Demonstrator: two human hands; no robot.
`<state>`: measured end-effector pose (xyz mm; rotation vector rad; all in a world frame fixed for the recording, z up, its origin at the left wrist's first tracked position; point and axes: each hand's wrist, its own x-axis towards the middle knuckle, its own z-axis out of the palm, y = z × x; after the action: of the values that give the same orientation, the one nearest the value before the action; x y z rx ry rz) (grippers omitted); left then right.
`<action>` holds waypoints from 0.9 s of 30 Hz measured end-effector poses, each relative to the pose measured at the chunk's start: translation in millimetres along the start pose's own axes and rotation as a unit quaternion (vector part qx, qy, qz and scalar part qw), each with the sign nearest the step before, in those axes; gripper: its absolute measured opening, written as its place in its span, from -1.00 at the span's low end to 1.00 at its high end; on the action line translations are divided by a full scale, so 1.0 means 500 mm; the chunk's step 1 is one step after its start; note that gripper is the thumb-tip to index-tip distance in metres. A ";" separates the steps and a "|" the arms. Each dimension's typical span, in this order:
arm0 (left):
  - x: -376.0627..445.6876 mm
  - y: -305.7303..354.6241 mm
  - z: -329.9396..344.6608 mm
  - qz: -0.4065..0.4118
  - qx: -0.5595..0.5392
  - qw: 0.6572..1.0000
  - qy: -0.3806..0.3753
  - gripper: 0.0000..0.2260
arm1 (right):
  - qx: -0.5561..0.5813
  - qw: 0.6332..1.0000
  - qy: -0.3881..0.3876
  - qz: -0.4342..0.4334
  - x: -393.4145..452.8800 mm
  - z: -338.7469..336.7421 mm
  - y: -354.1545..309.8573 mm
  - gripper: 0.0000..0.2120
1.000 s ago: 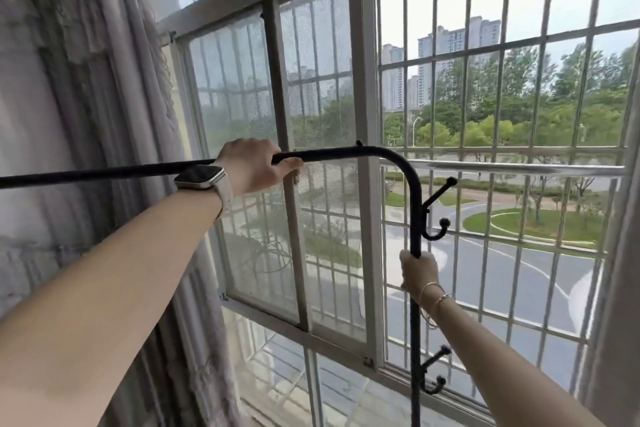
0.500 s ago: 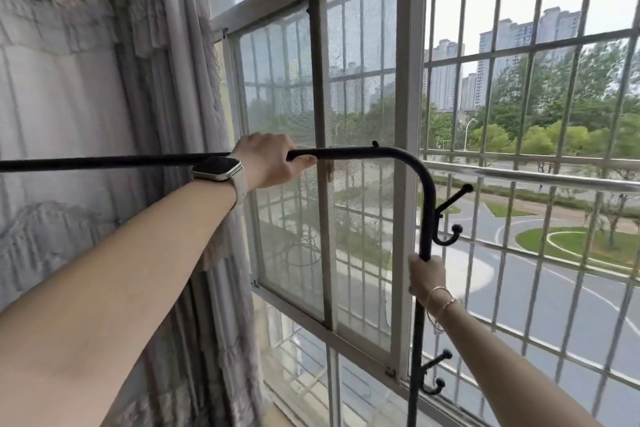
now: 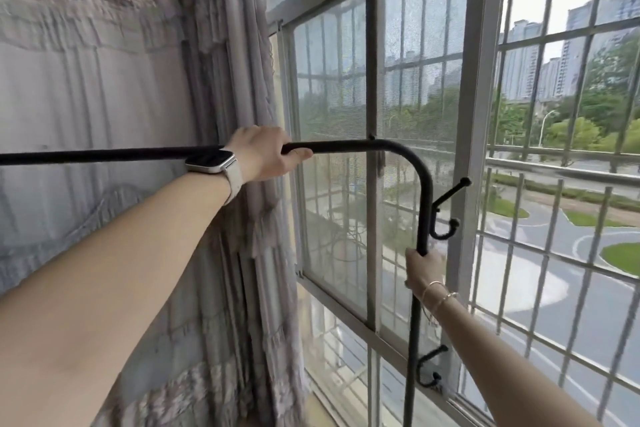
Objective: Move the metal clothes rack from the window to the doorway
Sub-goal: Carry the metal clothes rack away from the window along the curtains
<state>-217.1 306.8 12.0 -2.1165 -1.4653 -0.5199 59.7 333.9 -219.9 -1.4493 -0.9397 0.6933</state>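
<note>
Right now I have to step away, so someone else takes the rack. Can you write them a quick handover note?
Left hand: closed around the clothes rack top bar, near the bend.
Right hand: closed on the upright post, between the upper hook and lower hook.
Rack: at the window, beside the curtain; its feet are out of view.
Done: both hands grip it.
Left: carry it to the doorway, not in view.

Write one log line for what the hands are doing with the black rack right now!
stage: rack gripped at window | left hand: shut on top bar | right hand: shut on side post | clothes rack: beside curtain, doorway not in view
</note>
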 end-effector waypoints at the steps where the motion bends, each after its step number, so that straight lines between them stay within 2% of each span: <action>1: -0.003 -0.014 0.001 -0.007 0.008 1.000 0.000 -0.43 | 0.006 1.000 -0.011 0.002 0.001 0.018 -0.002 -0.79; 11: -0.034 -0.183 0.031 -0.071 0.039 0.997 -0.007 -0.50 | -0.005 0.998 -0.064 -0.010 -0.002 0.220 -0.025 -0.79; 15: -0.034 -0.245 0.053 -0.071 0.042 0.997 0.006 -0.49 | -0.011 0.998 -0.066 -0.009 -0.001 0.294 -0.032 -0.77; 18: -0.026 -0.291 0.069 -0.076 0.047 0.996 0.003 -0.48 | 0.028 0.997 -0.073 0.008 0.006 0.346 -0.040 -0.73; 27: -0.010 -0.381 0.108 -0.086 0.061 0.994 0.014 -0.45 | 0.011 0.998 -0.068 0.012 0.025 0.446 -0.050 -0.77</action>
<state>-396.2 390.7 2.5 -1.8937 -1.6295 -0.5054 -128.9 455.9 -217.7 -1.4091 -1.0182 0.8262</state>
